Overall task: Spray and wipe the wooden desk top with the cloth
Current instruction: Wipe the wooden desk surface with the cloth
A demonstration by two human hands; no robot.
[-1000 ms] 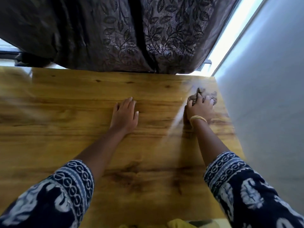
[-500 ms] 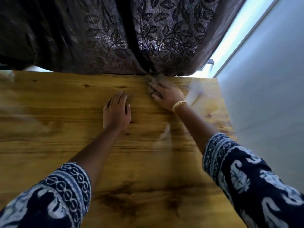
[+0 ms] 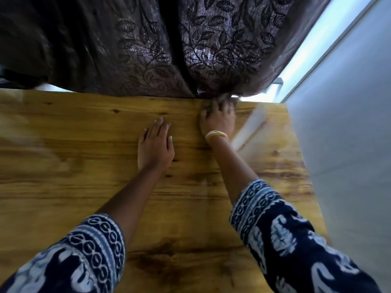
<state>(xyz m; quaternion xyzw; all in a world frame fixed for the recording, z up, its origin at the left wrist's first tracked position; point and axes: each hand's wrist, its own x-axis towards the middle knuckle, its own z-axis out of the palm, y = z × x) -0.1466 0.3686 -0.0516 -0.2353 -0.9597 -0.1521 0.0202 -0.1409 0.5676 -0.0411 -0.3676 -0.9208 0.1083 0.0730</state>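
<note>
Head view, looking down on a wooden worktop. Left hand lies flat, palm down, fingers straight and close together, holding nothing. Right hand reaches to the far edge, pressing on a dark cloth that shows only as a blurred patch beyond the fingertips, just below the hem of a leaf-patterned curtain; whether the fingers curl round it cannot be told. A gold bangle circles the right wrist. Both forearms emerge from navy-and-white printed sleeves. A pale wall borders the worktop's right side.
</note>
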